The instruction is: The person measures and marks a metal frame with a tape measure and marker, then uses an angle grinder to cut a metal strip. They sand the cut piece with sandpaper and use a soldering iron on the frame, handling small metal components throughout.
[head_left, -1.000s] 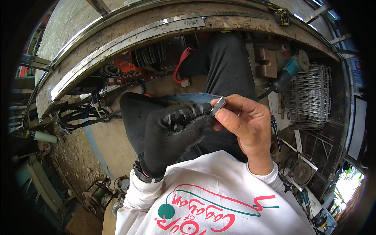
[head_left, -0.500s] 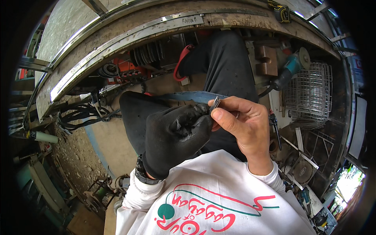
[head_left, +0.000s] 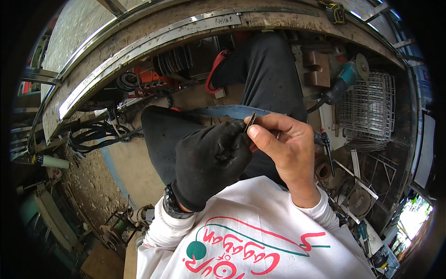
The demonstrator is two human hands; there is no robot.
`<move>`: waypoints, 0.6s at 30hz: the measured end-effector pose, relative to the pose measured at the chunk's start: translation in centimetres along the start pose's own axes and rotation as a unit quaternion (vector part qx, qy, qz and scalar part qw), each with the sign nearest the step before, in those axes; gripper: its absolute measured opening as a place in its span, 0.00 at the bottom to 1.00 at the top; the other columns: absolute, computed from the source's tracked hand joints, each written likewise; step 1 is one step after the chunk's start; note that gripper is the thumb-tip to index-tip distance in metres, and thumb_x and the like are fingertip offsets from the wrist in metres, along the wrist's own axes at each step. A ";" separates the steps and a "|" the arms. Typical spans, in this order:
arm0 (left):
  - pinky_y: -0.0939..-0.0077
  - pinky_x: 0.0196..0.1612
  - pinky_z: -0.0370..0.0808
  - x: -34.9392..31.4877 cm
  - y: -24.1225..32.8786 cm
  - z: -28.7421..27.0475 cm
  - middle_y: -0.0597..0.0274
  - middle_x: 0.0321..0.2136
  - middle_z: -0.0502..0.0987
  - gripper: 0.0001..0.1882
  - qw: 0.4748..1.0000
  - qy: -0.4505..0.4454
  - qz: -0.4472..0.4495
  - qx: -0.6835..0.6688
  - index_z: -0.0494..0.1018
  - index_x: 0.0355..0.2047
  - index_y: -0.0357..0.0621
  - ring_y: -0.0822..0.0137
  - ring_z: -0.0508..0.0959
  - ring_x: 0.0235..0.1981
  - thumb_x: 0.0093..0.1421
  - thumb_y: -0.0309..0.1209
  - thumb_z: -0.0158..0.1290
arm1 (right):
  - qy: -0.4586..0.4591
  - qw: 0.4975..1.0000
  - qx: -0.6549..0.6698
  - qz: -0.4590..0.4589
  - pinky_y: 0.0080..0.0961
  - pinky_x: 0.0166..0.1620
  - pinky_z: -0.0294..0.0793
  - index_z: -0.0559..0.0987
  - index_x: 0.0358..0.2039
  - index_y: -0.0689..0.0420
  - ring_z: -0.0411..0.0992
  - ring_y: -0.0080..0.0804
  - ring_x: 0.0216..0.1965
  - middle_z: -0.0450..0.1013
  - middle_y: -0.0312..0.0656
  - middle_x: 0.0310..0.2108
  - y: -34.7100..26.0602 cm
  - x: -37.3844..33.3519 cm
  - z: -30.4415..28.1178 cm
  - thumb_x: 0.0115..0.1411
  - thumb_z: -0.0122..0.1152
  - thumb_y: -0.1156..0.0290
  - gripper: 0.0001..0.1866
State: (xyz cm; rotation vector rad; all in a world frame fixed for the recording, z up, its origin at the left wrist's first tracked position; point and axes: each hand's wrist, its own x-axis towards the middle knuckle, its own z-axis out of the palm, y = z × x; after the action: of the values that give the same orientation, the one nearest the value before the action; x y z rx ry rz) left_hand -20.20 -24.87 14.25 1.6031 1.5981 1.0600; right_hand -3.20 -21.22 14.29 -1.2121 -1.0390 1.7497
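Observation:
A small, thin, dark metal piece is pinched between my two hands over my lap; its exact kind is too small to make out. My left hand, in a black work glove, is closed, with its fingertips against the lower side of the piece. My bare right hand grips the piece between thumb and forefinger, its other fingers curled behind. The gloved fingertips partly hide the lower end of the piece.
A wooden bench edge with a metal strip curves across the front, a tape measure on it. At right are an angle grinder, a wire basket and a wooden block. Black cables lie at left.
The small metal piece has turned, now showing its narrow dark edge instead of a shiny face. Both hands have shifted slightly, still pinching it together.

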 end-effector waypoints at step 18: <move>0.79 0.33 0.75 -2.0 -5.5 3.5 0.64 0.32 0.85 0.11 0.858 0.009 -0.314 -0.406 0.83 0.46 0.34 0.77 0.79 0.28 0.73 0.30 0.57 | 0.155 0.877 -0.359 0.279 0.18 0.26 0.76 0.85 0.29 0.66 0.77 0.21 0.21 0.79 0.40 0.22 -0.7 -10.5 -16.1 0.63 0.74 0.67 0.14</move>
State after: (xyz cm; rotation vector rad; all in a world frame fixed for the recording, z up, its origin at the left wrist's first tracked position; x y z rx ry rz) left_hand -19.68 -26.18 7.55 0.4557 1.2571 1.1358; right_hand 15.06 -27.17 14.95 -2.3720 -1.2649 1.4969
